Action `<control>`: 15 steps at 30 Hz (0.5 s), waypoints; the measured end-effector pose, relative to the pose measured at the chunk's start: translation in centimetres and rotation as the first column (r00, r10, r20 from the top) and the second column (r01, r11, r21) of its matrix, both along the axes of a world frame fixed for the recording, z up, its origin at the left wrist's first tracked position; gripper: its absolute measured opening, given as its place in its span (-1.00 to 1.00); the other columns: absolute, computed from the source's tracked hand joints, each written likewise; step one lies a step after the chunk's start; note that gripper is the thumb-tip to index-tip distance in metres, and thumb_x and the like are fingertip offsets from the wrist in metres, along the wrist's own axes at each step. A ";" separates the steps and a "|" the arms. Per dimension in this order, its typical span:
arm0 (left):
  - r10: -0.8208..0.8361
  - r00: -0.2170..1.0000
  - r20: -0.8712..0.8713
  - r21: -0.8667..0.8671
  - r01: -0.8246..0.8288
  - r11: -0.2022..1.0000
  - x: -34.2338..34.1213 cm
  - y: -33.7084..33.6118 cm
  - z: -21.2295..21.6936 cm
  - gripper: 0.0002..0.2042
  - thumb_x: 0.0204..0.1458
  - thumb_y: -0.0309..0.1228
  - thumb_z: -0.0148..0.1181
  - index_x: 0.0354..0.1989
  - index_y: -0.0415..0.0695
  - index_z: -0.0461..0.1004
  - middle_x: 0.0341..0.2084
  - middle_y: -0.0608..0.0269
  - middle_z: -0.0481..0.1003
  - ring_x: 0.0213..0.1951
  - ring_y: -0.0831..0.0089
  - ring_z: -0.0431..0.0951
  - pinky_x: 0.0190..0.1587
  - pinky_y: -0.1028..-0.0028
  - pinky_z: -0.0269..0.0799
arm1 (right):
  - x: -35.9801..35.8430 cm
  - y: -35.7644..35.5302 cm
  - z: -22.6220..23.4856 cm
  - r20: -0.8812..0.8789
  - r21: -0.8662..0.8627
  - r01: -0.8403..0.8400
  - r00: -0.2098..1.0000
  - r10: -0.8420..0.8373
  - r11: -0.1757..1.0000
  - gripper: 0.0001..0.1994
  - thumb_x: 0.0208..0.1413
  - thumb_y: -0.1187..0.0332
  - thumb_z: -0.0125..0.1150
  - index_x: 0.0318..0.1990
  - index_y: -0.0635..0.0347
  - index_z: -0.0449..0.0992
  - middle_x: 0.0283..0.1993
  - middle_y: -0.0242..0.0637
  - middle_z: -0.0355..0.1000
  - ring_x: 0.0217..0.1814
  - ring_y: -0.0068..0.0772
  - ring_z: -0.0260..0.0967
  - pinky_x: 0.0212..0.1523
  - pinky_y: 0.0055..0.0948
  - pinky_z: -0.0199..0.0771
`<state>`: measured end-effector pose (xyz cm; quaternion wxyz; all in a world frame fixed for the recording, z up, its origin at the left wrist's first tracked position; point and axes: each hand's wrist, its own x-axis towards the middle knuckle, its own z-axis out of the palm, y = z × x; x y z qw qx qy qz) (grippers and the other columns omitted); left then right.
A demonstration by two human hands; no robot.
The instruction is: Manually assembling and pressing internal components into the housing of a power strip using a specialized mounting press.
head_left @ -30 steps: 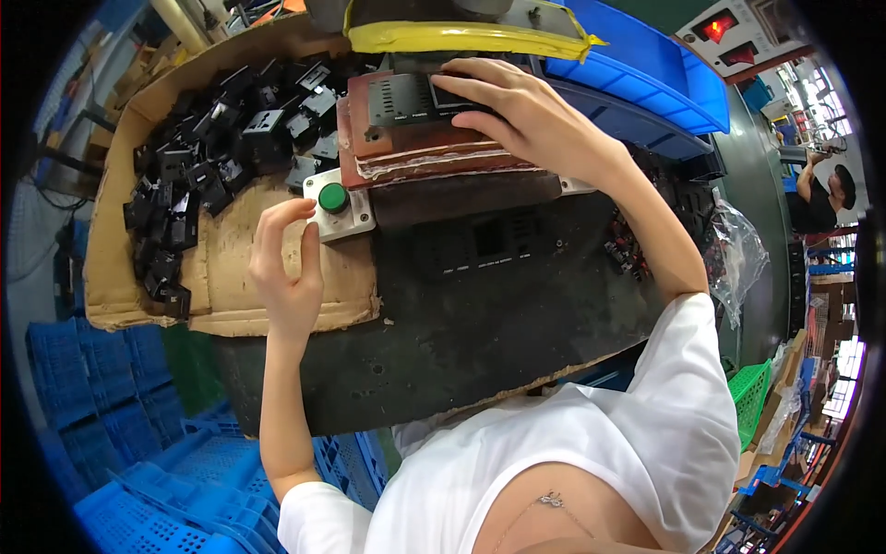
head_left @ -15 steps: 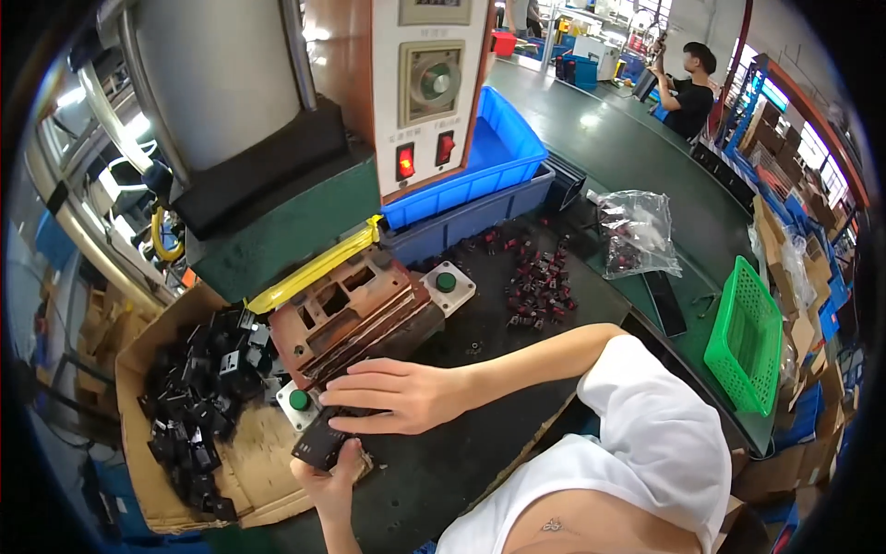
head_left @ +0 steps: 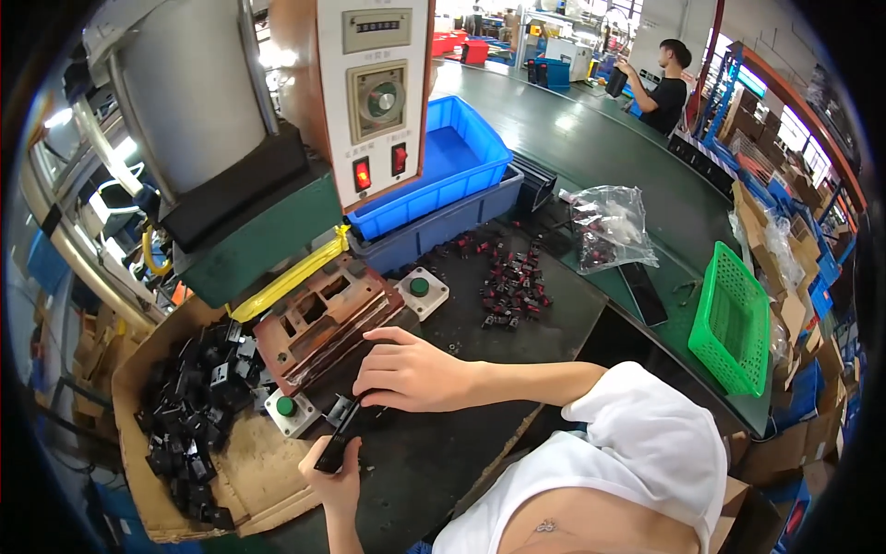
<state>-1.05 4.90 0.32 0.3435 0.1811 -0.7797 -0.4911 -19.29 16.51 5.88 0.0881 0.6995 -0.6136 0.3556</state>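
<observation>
My left hand [head_left: 334, 475] is low at the front of the black mat [head_left: 461, 434], closed around a narrow black part [head_left: 338, 439]. My right hand [head_left: 406, 374] reaches across from the right, fingers pinched on the upper end of that same part. Both hands sit just in front of the brown metal fixture block [head_left: 323, 319] of the press machine [head_left: 277, 148]. A white box with a green push button [head_left: 288, 408] lies just left of my hands. A second green button box [head_left: 420, 289] stands behind the right hand.
A cardboard tray [head_left: 157, 462] at left holds several black plastic housings. Small red and black parts [head_left: 512, 286] lie scattered on the mat. Stacked blue bins [head_left: 443, 175], a clear plastic bag [head_left: 609, 226], a green basket [head_left: 734, 319]; another person [head_left: 660, 88] stands far back.
My view has swung up from the fixture to the whole bench. My right hand left the fixture top and came down to the black part that my left hand now holds.
</observation>
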 end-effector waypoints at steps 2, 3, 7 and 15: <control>-0.015 1.000 0.003 -0.066 0.016 0.998 0.2 -0.4 -0.3 -0.91 -0.18 -0.64 0.24 -0.54 -0.32 0.42 -0.71 0.31 0.39 -0.63 0.65 0.33 -0.55 0.63 0.21 | 0.2 0.3 0.1 0.024 0.003 0.007 1.000 -0.007 1.000 -0.86 -0.01 0.27 0.17 -0.33 0.08 0.46 -0.38 -0.45 0.36 -0.22 -0.48 0.32 0.22 -0.25 0.06; -0.021 1.000 0.004 -0.133 0.022 0.991 0.1 -0.4 -0.3 -0.92 -0.14 -0.63 0.22 -0.50 -0.32 0.44 -0.68 0.32 0.43 -0.61 0.66 0.37 -0.55 0.64 0.22 | 0.4 0.4 0.1 0.046 0.004 0.004 0.999 -0.004 1.000 -0.86 -0.01 0.27 0.17 -0.34 0.08 0.46 -0.39 -0.45 0.35 -0.22 -0.48 0.32 0.22 -0.25 0.06; -0.001 1.000 0.026 -0.185 0.006 0.983 -0.1 0.0 0.7 -0.89 -0.15 -0.62 0.23 -0.56 -0.31 0.39 -0.75 0.35 0.35 -0.66 0.67 0.32 -0.59 0.64 0.18 | 1.2 0.7 -0.5 0.072 -0.034 0.021 0.997 -0.019 0.999 -0.87 -0.02 0.30 0.19 -0.36 0.09 0.42 -0.39 -0.41 0.33 -0.22 -0.44 0.31 0.21 -0.25 0.06; 0.078 0.996 -0.030 -0.180 -0.083 0.980 -0.2 0.7 0.2 -0.83 -0.26 -0.64 0.24 -0.64 -0.25 0.32 -0.82 0.37 0.20 -0.72 0.69 0.14 -0.63 0.67 0.02 | 2.2 1.4 -0.7 0.111 -0.073 0.072 0.992 -0.063 0.995 -0.87 -0.08 0.36 0.19 -0.38 0.12 0.38 -0.37 -0.38 0.31 -0.19 -0.37 0.29 0.16 -0.24 0.08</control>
